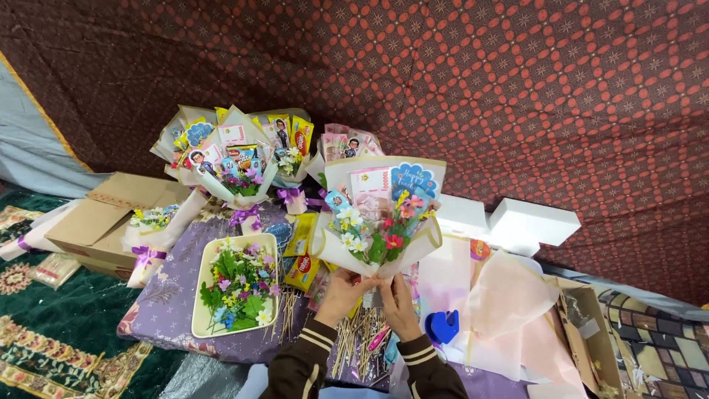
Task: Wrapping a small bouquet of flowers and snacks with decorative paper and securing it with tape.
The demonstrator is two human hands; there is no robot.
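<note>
Left hand (341,292): closed around the lower wrap of the cream paper-wrapped bouquet of small artificial flowers and folded paper inserts (380,214). Right hand (399,303): closed on the same lower wrap, touching the left hand. The bouquet stands upright, directly above both hands.

Left of the left hand: a cream rectangular tray of loose artificial flowers (236,284) on a purple patterned cloth (166,303). Beneath both hands: a scatter of thin wooden skewers (354,343). Just right of the right hand: a blue plastic tape dispenser (443,326). Beyond it: pale pink wrapping sheets (509,303).
</note>
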